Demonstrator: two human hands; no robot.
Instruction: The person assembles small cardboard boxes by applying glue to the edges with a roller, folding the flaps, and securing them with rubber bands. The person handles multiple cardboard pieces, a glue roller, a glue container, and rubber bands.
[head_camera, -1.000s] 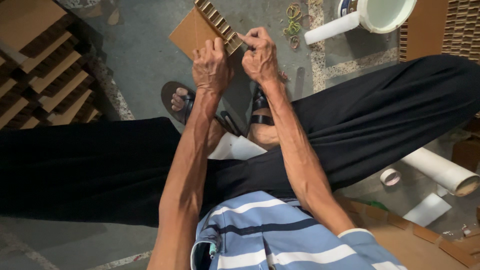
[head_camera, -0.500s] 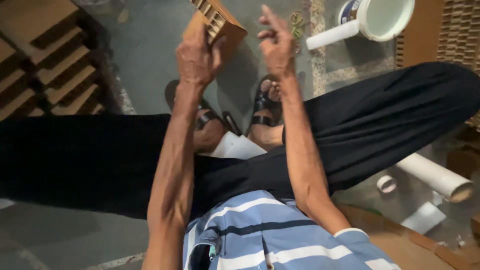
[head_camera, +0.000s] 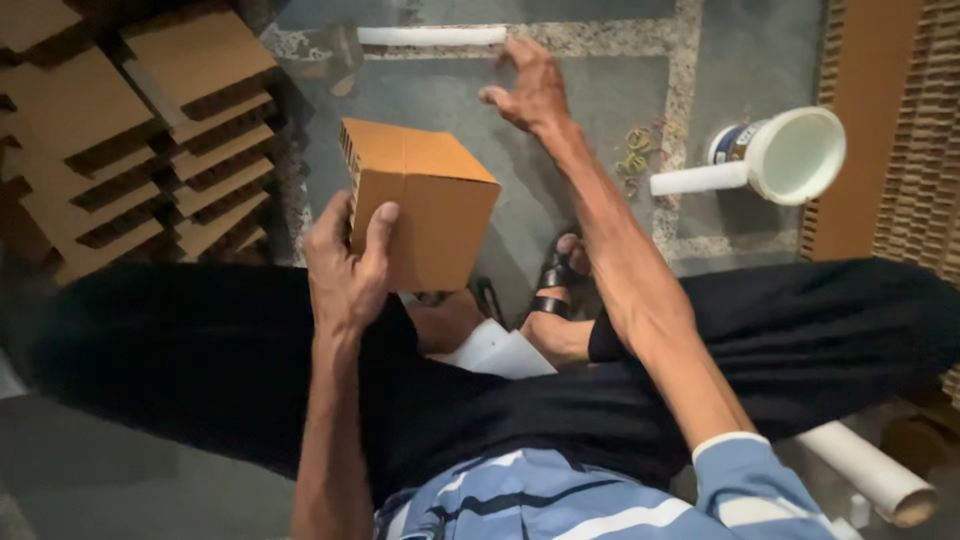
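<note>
Two bare hands, one brown cardboard box. Left hand (head_camera: 345, 265) wrapped tight round the near left corner of the folded brown corrugated cardboard box (head_camera: 420, 205), thumb on the front face, other fingers hidden behind it. Box held up above the lap, just left of the middle, tilted, wavy inside layers showing on its far left edge. Inside of the box not seen, so cannot tell what is in it.

Right hand (head_camera: 528, 88) stretched far out, fingers spread wide and curled a little, holding nothing. Close to a long white tube (head_camera: 432, 36) lying on the grey stone floor (head_camera: 590, 150) at the far side, not touching it.

White round plastic tub (head_camera: 795, 155) on its side at the far right, mouth turned this way, only white seen inside. Short white roll (head_camera: 698, 180) lying just left of the tub, touching it. Small tangle of yellow and green rubber bands (head_camera: 638, 152) on the floor left of that, hard to make out.

Stacks of flat brown cardboard pieces (head_camera: 130, 150) at the far left, cut off by the edge. More ridged cardboard (head_camera: 915, 130) standing at the far right, also cut off. Thick white paper roll (head_camera: 870, 475) at the near right, half hidden under the black trouser leg (head_camera: 800, 330). Foot in a black sandal (head_camera: 555, 290) peeking out under the right arm. White sheet (head_camera: 495, 350) partly tucked under the legs. Blue and white striped shirt (head_camera: 560, 500) at the near edge, cut off.
</note>
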